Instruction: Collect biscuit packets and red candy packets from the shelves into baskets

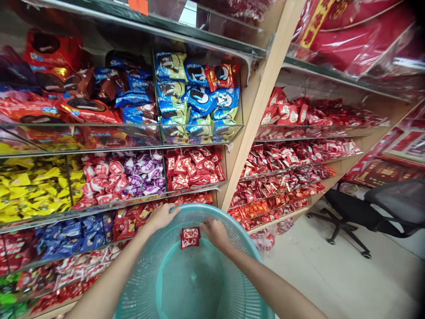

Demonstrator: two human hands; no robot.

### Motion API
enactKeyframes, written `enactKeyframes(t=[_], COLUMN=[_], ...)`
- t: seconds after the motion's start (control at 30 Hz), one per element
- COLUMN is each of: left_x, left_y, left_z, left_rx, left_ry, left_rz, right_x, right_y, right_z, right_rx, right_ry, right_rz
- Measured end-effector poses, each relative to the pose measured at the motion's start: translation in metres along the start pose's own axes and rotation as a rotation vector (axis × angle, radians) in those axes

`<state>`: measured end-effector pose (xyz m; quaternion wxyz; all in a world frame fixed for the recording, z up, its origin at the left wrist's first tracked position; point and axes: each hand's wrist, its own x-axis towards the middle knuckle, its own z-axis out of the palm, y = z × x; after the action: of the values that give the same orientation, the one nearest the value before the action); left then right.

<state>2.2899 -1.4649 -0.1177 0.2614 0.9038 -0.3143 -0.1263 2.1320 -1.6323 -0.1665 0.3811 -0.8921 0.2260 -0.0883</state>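
Observation:
A large teal plastic basket (245, 235) fills the lower middle, its far rim close to the shelves. My left hand (163, 215) grips that rim at the upper left, fingers wrapped over the edge. Inside the basket's opening, my right hand (215, 232) has its fingers curled together, right beside red-and-white candy packets (190, 237). Whether its fingertips touch the packets is unclear. Beyond the rim, similar red packets (192, 168) lie in a clear shelf compartment.
Shelves hold yellow candies (33, 186), purple candies (146, 170), blue packets (69, 237) and biscuit packs (199, 97). A wooden upright (259, 106) divides the shelving. Red packets (285, 153) line the right shelves. A black office chair (361, 208) stands at the right.

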Motion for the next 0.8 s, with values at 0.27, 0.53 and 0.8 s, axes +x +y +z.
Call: enactKeyframes(t=[0.27, 0.53, 0.8], left_x=[0.001, 0.002, 0.002], left_y=[-0.010, -0.016, -0.019], left_z=[0.002, 0.004, 0.006], left_rx=[-0.048, -0.043, -0.055], left_ry=[0.000, -0.004, 0.009], left_rz=[0.025, 0.065, 0.077], right_x=[0.008, 0.030, 0.042], right_y=[-0.057, -0.071, -0.077], right_z=[-0.087, -0.131, -0.126], right_rx=[-0.110, -0.470, -0.600], right_ry=[0.351, 0.539, 0.511], right_rz=[-0.374, -0.094, -0.051])
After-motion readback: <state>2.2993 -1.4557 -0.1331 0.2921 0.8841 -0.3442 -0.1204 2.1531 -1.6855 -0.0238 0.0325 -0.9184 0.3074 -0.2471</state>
